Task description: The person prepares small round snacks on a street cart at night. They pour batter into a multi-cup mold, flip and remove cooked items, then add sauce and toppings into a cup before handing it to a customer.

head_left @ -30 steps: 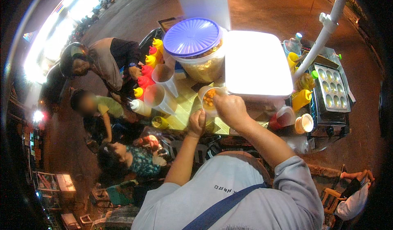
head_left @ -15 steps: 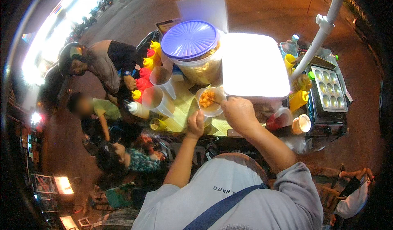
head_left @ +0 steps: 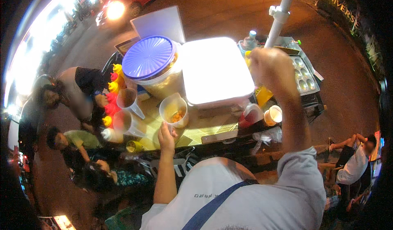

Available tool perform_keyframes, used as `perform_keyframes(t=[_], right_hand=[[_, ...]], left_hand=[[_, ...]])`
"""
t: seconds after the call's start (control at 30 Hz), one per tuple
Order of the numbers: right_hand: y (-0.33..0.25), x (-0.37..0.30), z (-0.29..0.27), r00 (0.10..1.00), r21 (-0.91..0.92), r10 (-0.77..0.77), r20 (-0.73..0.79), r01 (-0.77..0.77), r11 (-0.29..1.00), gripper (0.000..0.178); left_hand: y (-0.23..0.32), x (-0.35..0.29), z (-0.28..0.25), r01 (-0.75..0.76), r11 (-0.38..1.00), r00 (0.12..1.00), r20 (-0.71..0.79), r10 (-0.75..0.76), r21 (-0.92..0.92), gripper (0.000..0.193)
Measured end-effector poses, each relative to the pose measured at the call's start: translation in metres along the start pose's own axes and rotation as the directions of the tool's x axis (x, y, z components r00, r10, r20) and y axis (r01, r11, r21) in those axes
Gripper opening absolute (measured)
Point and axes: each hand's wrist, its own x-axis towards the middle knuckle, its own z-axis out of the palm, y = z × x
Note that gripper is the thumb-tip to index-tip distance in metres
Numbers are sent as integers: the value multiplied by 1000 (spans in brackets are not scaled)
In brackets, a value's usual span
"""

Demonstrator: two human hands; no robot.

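Observation:
My left hand (head_left: 166, 136) is closed on the handle of a clear plastic jug (head_left: 174, 107), held over the near side of the stall table. Orange food pieces (head_left: 177, 116) lie at the bottom of the jug. Off to the right, my right hand (head_left: 270, 64) is raised in front of the white pole, beside a yellow container (head_left: 247, 56). Motion smears this hand and its fingers are hidden, so whether it holds anything does not show. Left of the left hand stand two more clear jugs (head_left: 127, 101).
A large tub with a purple lid (head_left: 149, 57) and a bright white box (head_left: 217, 70) fill the table's back. Red and yellow squeeze bottles (head_left: 112, 99) line the left edge. At right sit a red jug (head_left: 249, 115), a pale cup (head_left: 273, 115) and a moulded pan (head_left: 302, 74). People stand at left.
My right hand has left the jug's mouth and swung up and right toward the yellow container. My left hand still holds the jug, now more tilted. A red car has appeared on the road.

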Motion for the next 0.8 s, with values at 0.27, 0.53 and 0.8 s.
perform_keyframes(t=[0.27, 0.53, 0.8], right_hand=[[42, 105, 51, 855, -378, 98, 509, 120, 918, 18], [59, 113, 144, 877, -362, 87, 472, 102, 927, 26], [57, -19, 58, 888, 53, -7, 459, -20, 998, 18]], left_hand=[[-6, -4, 12, -155, 987, 980, 134, 149, 36, 54], [-23, -46, -42, -84, 975, 987, -117, 110, 205, 37], [-20, -106, -60, 155, 855, 961, 125, -247, 494, 22]])
